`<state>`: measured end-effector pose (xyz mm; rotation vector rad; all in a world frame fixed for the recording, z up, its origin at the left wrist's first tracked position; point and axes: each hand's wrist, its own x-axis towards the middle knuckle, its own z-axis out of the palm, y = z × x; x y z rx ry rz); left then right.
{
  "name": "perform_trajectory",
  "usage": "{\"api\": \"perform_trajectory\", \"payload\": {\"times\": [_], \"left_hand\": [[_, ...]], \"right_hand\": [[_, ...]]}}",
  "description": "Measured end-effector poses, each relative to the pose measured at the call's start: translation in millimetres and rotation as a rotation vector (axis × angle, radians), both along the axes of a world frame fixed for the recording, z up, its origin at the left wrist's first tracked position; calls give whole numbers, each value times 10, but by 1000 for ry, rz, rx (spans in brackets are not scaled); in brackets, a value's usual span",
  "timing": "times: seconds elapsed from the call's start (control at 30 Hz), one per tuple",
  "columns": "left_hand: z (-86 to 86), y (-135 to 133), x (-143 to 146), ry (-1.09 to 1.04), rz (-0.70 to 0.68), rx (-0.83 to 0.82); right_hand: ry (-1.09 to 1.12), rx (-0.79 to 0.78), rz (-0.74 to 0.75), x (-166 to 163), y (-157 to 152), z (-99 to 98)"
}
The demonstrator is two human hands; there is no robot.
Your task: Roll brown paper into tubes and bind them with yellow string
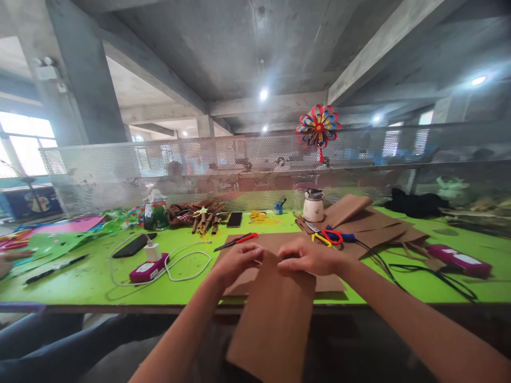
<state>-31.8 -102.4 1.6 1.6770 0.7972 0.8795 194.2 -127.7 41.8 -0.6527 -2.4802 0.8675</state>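
Observation:
A strip of brown kraft paper (275, 319) hangs from my two hands over the table's front edge. My left hand (241, 260) pinches its far left corner between thumb and fingers. At the far right corner my right hand (305, 256) grips the same sheet, fingers curled over it. Beneath the hands lies a larger flat piece of brown paper (239, 287). Just beyond my left hand is a black and red craft knife or similar slim tool (236, 242). Scissors with red and yellow handles (329, 236) rest beyond my right hand.
Purple power blocks (149, 268) (459, 260), a white cable (189, 276) and black cords lie on the green table (96, 287). Behind are a phone (235, 219), a jar (313, 206), paper rolls (205, 218) and stacked brown paper (371, 226). A mesh partition (223, 165) stands behind. Another person's hand (16, 258) is at left.

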Motion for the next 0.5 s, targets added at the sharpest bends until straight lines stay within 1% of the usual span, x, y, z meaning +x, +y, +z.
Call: {"api": "perform_trajectory", "payload": {"times": [0.07,0.1,0.17,0.23,0.3,0.4,0.5], "left_hand": [[83,43,-77,35,67,88],[96,51,-83,89,87,139],[59,38,-49,271,75,234],[-46,0,12,469,25,323],[-176,-33,58,586,-22,404],[-319,-27,69,665,-62,496],[-352,25,41,694,-27,578]], "right_hand": [[-225,24,67,-28,195,-118],[-307,40,91,-53,298,-195],[-417,50,90,-113,486,-359],[-453,55,63,-166,633,-497],[-445,34,71,-196,733,-588],[-439,-9,76,-207,825,-655],[-414,-23,36,-195,875,-711]]}}
